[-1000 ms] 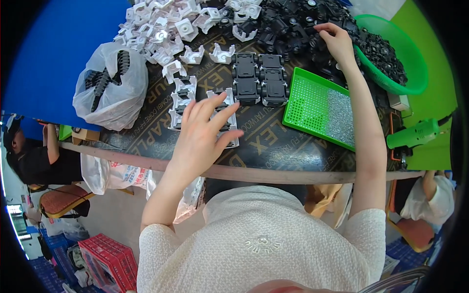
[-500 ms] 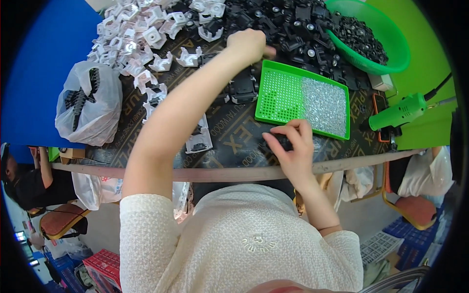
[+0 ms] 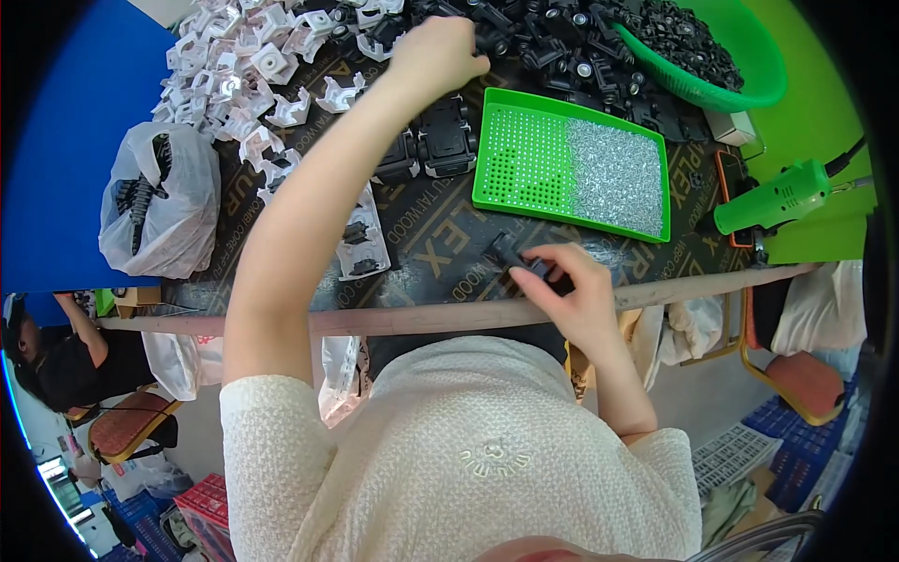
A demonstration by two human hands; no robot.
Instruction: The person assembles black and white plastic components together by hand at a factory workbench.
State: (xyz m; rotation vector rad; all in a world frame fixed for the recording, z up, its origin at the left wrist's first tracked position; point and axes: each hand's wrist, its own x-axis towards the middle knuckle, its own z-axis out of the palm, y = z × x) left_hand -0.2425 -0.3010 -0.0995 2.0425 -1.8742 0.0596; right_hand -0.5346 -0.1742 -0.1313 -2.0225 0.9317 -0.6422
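Note:
My left hand (image 3: 434,58) reaches to the far side of the table, at the near edge of a heap of black plastic parts (image 3: 552,37). Its fingers curl away from view, and whatever may be under them is hidden. Close to the near table edge, my right hand (image 3: 573,286) pinches a small black plastic part (image 3: 510,251) between thumb and fingers. Beyond that hand lies a green perforated tray (image 3: 487,150) with small silvery metal pieces (image 3: 616,176) in its right half. Square black housings (image 3: 447,136) stand left of the tray.
White plastic brackets (image 3: 272,64) are heaped at the far left, near a plastic bag (image 3: 192,220) holding a black ridged item. A green basket (image 3: 763,89) of black parts stands far right. On the right lies a green electric screwdriver (image 3: 773,204). Another person (image 3: 70,361) is at left.
My left hand has moved farther away and leftward. The black part now shows clearly beyond my right fingers, where it was mostly covered. The whole view has shifted slightly.

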